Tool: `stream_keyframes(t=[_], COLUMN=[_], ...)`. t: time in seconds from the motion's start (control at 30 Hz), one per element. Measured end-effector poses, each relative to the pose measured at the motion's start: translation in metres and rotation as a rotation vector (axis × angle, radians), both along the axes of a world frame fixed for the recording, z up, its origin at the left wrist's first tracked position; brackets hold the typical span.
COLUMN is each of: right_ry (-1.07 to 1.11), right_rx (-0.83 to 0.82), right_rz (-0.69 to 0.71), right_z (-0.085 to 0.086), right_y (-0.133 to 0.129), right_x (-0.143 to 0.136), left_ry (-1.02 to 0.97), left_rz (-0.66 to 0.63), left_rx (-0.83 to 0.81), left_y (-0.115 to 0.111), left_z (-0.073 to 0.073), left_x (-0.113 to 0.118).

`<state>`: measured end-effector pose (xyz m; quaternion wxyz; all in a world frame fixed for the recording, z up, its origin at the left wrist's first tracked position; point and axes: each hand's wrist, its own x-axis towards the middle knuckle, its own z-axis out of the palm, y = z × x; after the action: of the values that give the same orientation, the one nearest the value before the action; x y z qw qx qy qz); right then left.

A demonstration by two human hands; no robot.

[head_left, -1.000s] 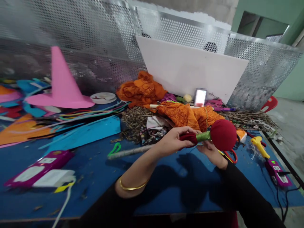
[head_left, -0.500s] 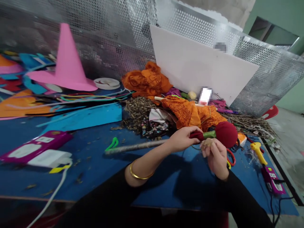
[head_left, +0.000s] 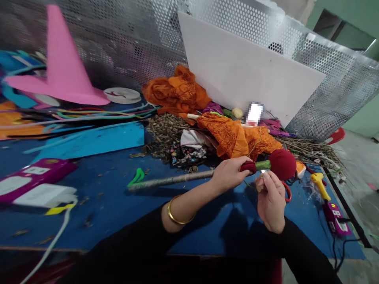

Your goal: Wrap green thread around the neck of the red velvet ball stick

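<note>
A long grey stick [head_left: 174, 180] lies slanting over the table, a green loop at its left end. Dark red cloth wraps its right part and ends in a round red ball [head_left: 282, 165], with a green band [head_left: 263, 165] just below the ball. My left hand [head_left: 230, 173] is closed around the cloth-wrapped part, left of the band. Just under the band and ball, my right hand [head_left: 270, 195] pinches something small and pale that I cannot make out.
Orange cloth [head_left: 237, 136] and dry plant bits [head_left: 167, 130] lie behind the hands. A pink cone hat [head_left: 65, 63] stands at the back left. At the right are red-handled scissors [head_left: 287, 192] and a yellow glue gun [head_left: 320, 186].
The view has shifted, so things at the left sit further left and higher. My right hand has turned slightly, its pinched fingers nearer the green band. My left hand keeps its hold.
</note>
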<state>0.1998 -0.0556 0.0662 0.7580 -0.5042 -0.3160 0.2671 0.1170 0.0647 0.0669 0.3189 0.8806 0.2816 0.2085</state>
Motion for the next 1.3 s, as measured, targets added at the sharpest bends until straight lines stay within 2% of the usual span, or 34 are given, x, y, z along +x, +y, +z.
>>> stream_keyframes(t=[0.13, 0.23, 0.37, 0.43, 0.5, 0.57, 0.73, 0.9, 1.07, 1.2, 1.3], right_ry=[-0.010, -0.075, -0.424, -0.609, -0.705, -0.717, -0.586, -0.725, -0.785, -0.781, -0.735], right_rx=[-0.013, -0.023, -0.001, 0.004, -0.011, -0.035, -0.070, -0.010, -0.019, -0.059, -0.073], right_rz=[-0.001, 0.062, 0.178, 0.154, 0.121, 0.144, 0.261, 0.292, 0.235, 0.205, 0.188], right_z=[-0.009, -0.011, 0.002, 0.011, 0.016, 0.017, 0.012, 0.011, 0.004, -0.002, -0.004], right_y=[0.004, 0.007, 0.006, 0.004, 0.004, 0.005, 0.010, 0.012, 0.017, 0.020, 0.022], right_x=[0.000, 0.004, 0.019, 0.029, 0.038, 0.046, 0.056, 0.060, 0.063, 0.063, 0.062], left_ry=[0.028, 0.089, 0.161, 0.204, 0.247, 0.276, 0.317, 0.338, 0.329, 0.327, 0.234], left_rz=[0.002, 0.029, 0.043, 0.042, 0.032, 0.016, -0.008, -0.015, -0.046, -0.083, -0.142], left_rx=[0.025, 0.067, 0.194, 0.255, 0.288, 0.299, 0.323, 0.363, 0.423, 0.553, 0.693], left_y=[0.002, 0.006, 0.012, 0.014, 0.014, 0.013, 0.006, 0.002, -0.001, -0.004, -0.005], left_z=[-0.004, -0.005, -0.006, -0.006, -0.007, -0.006, -0.002, 0.001, -0.002, -0.010, -0.017], left_x=[0.002, 0.002, -0.002, -0.004, -0.005, -0.005, -0.005, -0.006, -0.006, -0.004, -0.003])
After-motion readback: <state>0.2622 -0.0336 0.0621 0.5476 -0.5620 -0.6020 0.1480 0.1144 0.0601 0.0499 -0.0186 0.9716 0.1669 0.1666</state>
